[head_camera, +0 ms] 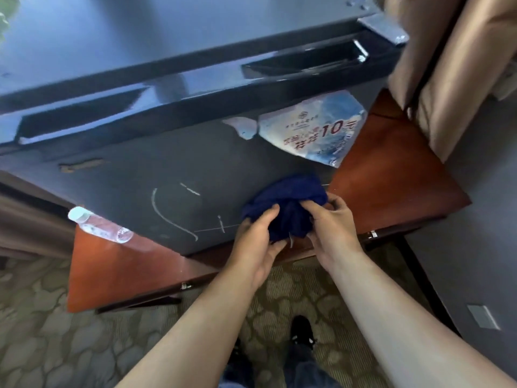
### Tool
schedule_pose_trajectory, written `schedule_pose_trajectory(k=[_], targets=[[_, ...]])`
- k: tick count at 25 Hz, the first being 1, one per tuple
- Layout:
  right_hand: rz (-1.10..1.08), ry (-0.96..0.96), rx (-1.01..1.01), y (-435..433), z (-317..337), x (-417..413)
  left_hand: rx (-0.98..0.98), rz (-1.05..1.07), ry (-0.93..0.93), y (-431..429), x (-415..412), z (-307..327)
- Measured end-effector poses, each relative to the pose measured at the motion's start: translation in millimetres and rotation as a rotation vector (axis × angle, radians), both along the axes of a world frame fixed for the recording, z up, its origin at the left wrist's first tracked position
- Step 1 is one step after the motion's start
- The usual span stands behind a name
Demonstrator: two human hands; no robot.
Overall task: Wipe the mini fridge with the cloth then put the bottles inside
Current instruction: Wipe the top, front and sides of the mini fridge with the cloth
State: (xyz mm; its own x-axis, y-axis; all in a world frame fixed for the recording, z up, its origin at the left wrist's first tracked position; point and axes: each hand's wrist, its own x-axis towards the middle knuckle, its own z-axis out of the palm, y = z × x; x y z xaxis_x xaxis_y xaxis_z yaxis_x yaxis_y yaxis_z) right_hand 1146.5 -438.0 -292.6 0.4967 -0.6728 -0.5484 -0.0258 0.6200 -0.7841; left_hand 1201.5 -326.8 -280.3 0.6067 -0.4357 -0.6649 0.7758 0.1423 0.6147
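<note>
Bunching a dark blue cloth (285,208) against the closed fridge (167,169) door, the left hand (257,242) and right hand (333,228) both grasp it. At nine o'clock, a bottle (99,224) stands on the wooden table (117,273).

Both forearms bare, stretched fwd. L hand (258,233) & R hand (333,222) close together, fingers curled, gripping the cloth (288,208) betw. them.
</note>
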Motion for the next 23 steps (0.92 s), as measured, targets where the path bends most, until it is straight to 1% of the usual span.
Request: schedule_pose_trajectory(k=[2,5,7,9,12,14,18,20,23], targets=[[-0.048,-0.007,-0.018,-27,-7,-12,-0.033,-0.032,0.034,-32,-8,1],[-0.111,0.001,-0.09,-61,-15,-26,-0.139,-0.066,0.145,-67,-17,1],[-0.097,0.001,-0.135,-77,-18,-28,-0.172,-0.052,0.177,-80,-20,-6],[-0.051,-0.021,-0.142,-78,-20,-27,-0.156,-0.006,0.163,-80,-21,-14],[0.013,-0.054,-0.083,-50,-18,-20,-0.11,0.096,0.125,-53,-19,-21],[0.03,-0.093,-0.08,-20,-5,-9,-0.097,0.165,0.075,-24,-12,-13],[0.057,-0.158,-0.19,41,32,19,-0.067,0.276,-0.111,41,9,12],[0.125,-0.187,-0.242,69,42,29,-0.077,0.307,-0.167,71,17,24],[0.184,-0.212,-0.255,110,54,45,-0.079,0.341,-0.237,116,32,37]])
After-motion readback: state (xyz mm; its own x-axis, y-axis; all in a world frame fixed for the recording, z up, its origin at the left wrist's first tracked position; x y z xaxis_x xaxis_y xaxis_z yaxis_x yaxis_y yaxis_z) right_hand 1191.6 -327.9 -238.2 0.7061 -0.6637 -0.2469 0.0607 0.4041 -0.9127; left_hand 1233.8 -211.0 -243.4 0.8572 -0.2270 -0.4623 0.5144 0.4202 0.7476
